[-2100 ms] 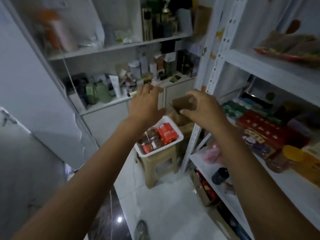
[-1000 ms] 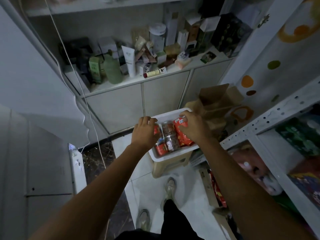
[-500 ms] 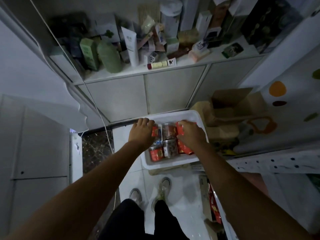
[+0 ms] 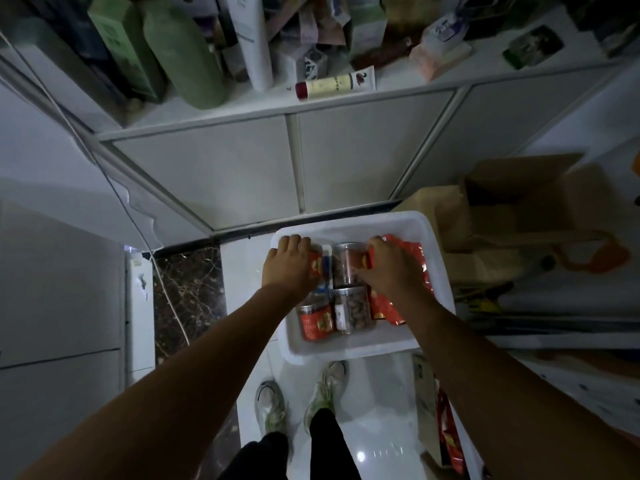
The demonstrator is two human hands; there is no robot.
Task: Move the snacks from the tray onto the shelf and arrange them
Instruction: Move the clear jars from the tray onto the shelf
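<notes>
A white tray (image 4: 353, 226) sits below me with snacks in it: several clear jars and red packets. My left hand (image 4: 287, 263) curls over a red-labelled jar (image 4: 317, 265) at the tray's far left. My right hand (image 4: 389, 266) curls round the far clear jar (image 4: 346, 263), next to the red packets (image 4: 414, 252). Two more jars, a red-labelled one (image 4: 316, 320) and a nut-filled one (image 4: 354, 310), lie nearer to me. The shelf rack's white edge (image 4: 571, 336) shows at the right.
A white cabinet (image 4: 242, 168) stands behind the tray, its top crowded with bottles and boxes. An open cardboard box (image 4: 512, 206) sits right of the tray. My shoes (image 4: 301, 396) stand on the white floor just before it. A cord (image 4: 166, 289) hangs at the left.
My view has tipped down from the shelves to the tray. Both hands came down from chest height into the tray and now curl over the far snacks.
</notes>
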